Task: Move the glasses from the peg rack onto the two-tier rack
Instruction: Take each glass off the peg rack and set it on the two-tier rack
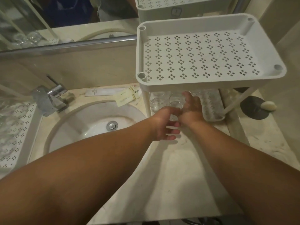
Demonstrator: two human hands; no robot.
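Glasses [164, 101] stand on the bottom shelf of the two-tier rack [211, 80], so part of the job looks done. I can see at least two clear ones there, side by side near the left leg, and maybe more behind them, but the top shelf hides that spot. The top shelf itself has nothing on it. The right hand [192, 109] reaches under the top shelf and its fingers curl around one glass [177, 100] on the bottom shelf. I think it is putting this glass down, though I cannot tell if the grip is tight or letting go. The left hand [164, 125] is just beside the right wrist. Its fingers are spread loose and it holds nothing. The peg rack is hard to find. A white tray with holes [17, 127] sits at the far left past the sink [90, 120], and blurry clear shapes that may be more glasses rest on it. If those are glasses, they need to go across too, so the job is not finished. I guess it is around the middle, but I cannot count what is left. There is lots of room on both shelves. The tabletop [170, 168] in front of the rack is bare, so nothing is in the way of the next trip.
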